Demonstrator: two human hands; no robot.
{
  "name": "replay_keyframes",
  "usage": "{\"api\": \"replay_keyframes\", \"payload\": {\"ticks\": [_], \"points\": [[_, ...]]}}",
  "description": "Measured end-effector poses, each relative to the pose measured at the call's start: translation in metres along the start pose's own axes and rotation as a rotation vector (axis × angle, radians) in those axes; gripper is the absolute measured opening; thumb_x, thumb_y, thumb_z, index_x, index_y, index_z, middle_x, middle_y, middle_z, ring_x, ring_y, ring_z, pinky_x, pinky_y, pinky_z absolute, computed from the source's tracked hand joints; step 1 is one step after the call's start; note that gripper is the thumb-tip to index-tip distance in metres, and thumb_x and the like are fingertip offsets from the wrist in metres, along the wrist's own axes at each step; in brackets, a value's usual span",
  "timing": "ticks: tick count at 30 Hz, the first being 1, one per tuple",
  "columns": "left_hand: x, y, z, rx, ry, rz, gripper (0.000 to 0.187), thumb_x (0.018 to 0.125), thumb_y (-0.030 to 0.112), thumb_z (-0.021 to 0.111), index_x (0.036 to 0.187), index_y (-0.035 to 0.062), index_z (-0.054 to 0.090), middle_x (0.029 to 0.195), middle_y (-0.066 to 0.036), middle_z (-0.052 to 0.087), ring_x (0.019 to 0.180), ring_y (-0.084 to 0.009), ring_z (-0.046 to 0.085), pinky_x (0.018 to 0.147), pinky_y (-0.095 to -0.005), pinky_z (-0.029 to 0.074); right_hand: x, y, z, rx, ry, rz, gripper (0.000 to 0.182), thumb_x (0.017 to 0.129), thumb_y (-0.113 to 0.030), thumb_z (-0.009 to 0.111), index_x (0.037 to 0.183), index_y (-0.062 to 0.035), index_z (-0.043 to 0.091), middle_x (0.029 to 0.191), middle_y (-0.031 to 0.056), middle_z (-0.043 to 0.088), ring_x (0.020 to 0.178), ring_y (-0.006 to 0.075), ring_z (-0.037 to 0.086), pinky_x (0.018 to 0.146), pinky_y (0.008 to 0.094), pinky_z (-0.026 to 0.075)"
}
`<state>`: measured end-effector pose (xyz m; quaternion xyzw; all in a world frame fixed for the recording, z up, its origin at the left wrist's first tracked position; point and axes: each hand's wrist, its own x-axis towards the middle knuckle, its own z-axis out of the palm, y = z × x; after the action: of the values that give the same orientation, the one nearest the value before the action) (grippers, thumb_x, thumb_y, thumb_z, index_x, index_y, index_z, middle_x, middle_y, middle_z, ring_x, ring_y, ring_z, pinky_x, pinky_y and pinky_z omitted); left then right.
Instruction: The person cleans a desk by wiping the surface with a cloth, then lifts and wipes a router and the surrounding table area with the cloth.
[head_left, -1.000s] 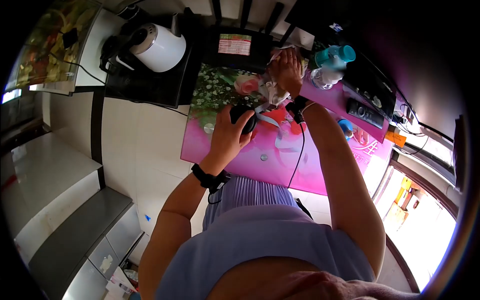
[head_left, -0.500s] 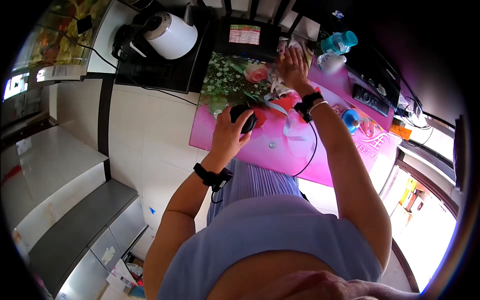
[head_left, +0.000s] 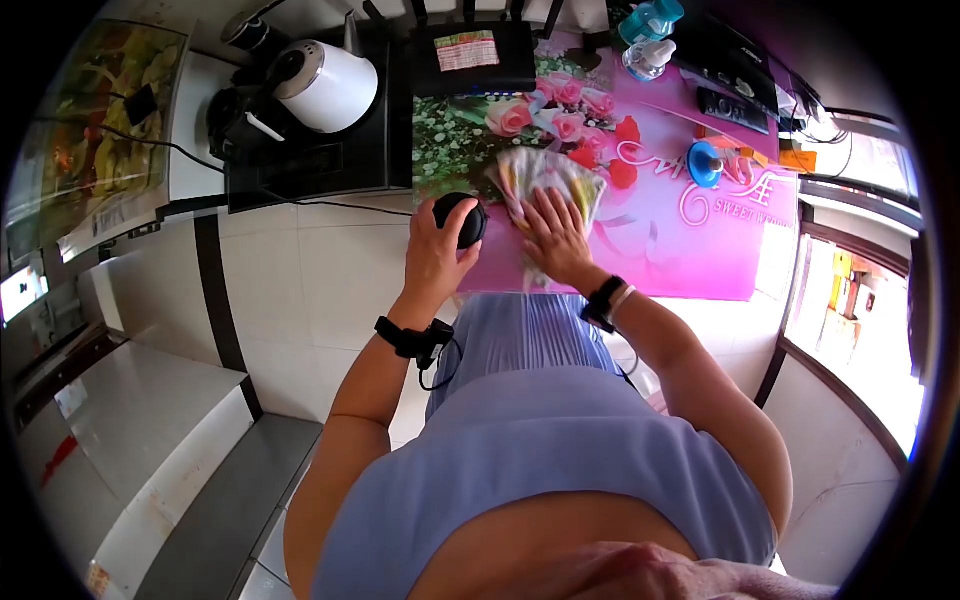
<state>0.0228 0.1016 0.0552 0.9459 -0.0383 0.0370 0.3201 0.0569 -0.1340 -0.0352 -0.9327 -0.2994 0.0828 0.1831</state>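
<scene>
Here right hand (head_left: 553,236) presses cloth (head_left: 545,178) flat.

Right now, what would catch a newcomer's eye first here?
The bright pink table printed with roses fills the middle. On its near edge the right hand presses flat on a patterned cloth, while the left hand grips a round black object beside it. A white kettle stands on the dark stand at left.

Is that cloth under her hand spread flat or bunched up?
Bunched up. The cloth lies crumpled in folds on the pink table, with the right hand pressed flat on its near edge.
</scene>
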Motion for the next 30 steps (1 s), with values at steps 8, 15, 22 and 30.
{"api": "replay_keyframes", "payload": {"ticks": [8, 15, 22, 30], "points": [[-0.04, -0.041, -0.046, 0.041, -0.042, -0.028, 0.061, 0.072, 0.012, 0.074, 0.126, 0.0175, 0.048, 0.121, -0.023, 0.045, 0.108, -0.0421, 0.048, 0.09, -0.0467, 0.044, 0.021, 0.001, 0.018, -0.066, 0.133, 0.53, 0.07, 0.087, -0.059, 0.044, 0.145, -0.0221, 0.03, 0.154, 0.0194, 0.012, 0.142, 0.0386, 0.008, 0.11, 0.0561, 0.007], [-0.084, -0.064, -0.069, 0.057, -0.012, -0.123, 0.062, 0.071, 0.011, 0.074, 0.127, 0.0171, 0.048, 0.12, -0.023, 0.046, 0.108, -0.0413, 0.048, 0.09, -0.0455, 0.044, 0.143, -0.041, 0.047, -0.145, 0.27, 0.144, 0.052, 0.093, -0.053, 0.04, 0.14, -0.0315, 0.04, 0.152, 0.0108, 0.025, 0.142, 0.0324, 0.015, 0.111, 0.0536, 0.008], [-0.094, -0.079, -0.077, 0.076, 0.002, -0.068, 0.062, 0.071, 0.012, 0.074, 0.127, 0.0186, 0.049, 0.121, -0.024, 0.044, 0.108, -0.0422, 0.047, 0.089, -0.0463, 0.044, 0.076, -0.116, 0.081, -0.103, 0.207, -0.316, 0.041, 0.085, -0.039, 0.055, 0.125, -0.029, 0.056, 0.144, 0.0043, 0.04, 0.135, 0.0272, 0.033, 0.11, 0.0517, 0.022], [-0.051, -0.06, -0.063, 0.056, -0.123, 0.105, 0.063, 0.071, 0.012, 0.074, 0.128, 0.0169, 0.048, 0.12, -0.023, 0.046, 0.11, -0.0409, 0.046, 0.093, -0.0463, 0.04, -0.001, -0.109, 0.042, -0.037, -0.144, -0.651, 0.03, 0.086, -0.025, 0.052, 0.115, -0.0255, 0.059, 0.144, -0.0038, 0.041, 0.135, 0.0204, 0.035, 0.112, 0.0413, 0.027]]}}
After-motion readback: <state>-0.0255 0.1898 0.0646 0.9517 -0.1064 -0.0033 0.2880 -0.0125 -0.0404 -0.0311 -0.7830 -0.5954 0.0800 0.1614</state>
